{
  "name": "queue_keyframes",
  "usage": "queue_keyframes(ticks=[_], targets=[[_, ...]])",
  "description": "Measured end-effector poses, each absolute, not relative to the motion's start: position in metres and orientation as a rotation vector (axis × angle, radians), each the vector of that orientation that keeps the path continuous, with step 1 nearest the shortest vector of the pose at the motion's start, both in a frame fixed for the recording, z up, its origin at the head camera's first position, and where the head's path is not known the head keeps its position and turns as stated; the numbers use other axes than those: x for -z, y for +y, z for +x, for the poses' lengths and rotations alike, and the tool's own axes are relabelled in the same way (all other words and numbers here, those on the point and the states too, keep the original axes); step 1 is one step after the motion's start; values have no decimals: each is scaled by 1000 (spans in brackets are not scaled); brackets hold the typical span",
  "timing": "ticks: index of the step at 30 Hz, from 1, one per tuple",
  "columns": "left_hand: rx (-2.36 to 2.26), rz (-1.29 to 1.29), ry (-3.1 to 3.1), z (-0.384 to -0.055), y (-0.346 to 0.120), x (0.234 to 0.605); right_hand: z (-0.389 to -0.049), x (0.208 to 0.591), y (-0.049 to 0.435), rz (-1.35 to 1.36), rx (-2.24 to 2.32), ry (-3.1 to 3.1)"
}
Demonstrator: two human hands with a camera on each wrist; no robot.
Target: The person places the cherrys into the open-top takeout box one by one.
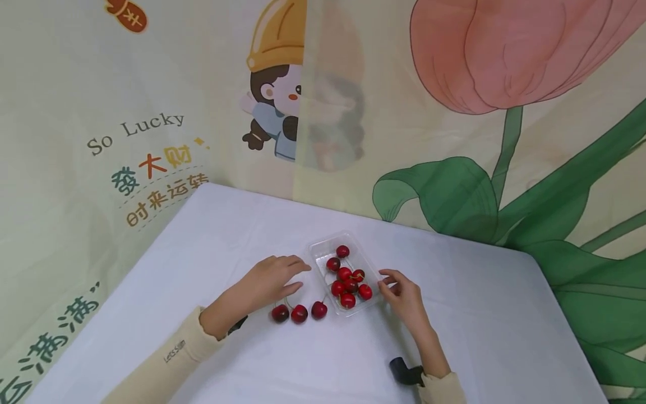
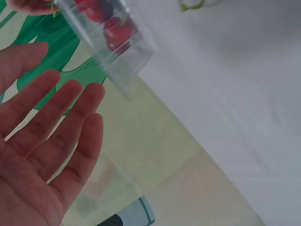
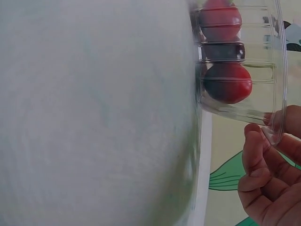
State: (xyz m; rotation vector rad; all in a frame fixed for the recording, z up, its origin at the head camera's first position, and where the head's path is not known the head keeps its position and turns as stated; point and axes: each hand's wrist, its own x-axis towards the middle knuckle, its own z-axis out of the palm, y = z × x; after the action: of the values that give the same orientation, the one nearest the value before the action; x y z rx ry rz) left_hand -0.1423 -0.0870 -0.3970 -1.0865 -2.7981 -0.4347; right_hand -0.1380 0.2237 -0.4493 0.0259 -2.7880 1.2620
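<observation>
A clear plastic box (image 1: 321, 246) stands on the table with several dark red cherries (image 1: 344, 274) in it. My right hand (image 1: 405, 298) is at its right side; in the right wrist view the fingers (image 3: 291, 123) and thumb pinch the box's rim at a corner. To the left of the box hovers my left hand (image 1: 268, 282), fingers spread and relaxed, holding nothing. Its palm and parted fingers (image 2: 70, 106) show in the left wrist view, apart from the box. Three loose cherries with stems (image 1: 299, 314) lie in a row just below the left hand.
A white cloth covers the table (image 1: 348, 359), whose far edge meets a printed fabric backdrop (image 1: 504, 140). A black wrist-camera mount (image 1: 405, 371) sticks out beside the right wrist, low over the table.
</observation>
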Motion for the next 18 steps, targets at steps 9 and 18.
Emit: queue_keyframes(ticks=[9,18], targets=[[526,-1086,-2912,-122,-110,418,-139,447,225,65,-1262,-2778],[516,-1155,-2931,-112,-114,436,-139,447,224,47,-1261,-2797]])
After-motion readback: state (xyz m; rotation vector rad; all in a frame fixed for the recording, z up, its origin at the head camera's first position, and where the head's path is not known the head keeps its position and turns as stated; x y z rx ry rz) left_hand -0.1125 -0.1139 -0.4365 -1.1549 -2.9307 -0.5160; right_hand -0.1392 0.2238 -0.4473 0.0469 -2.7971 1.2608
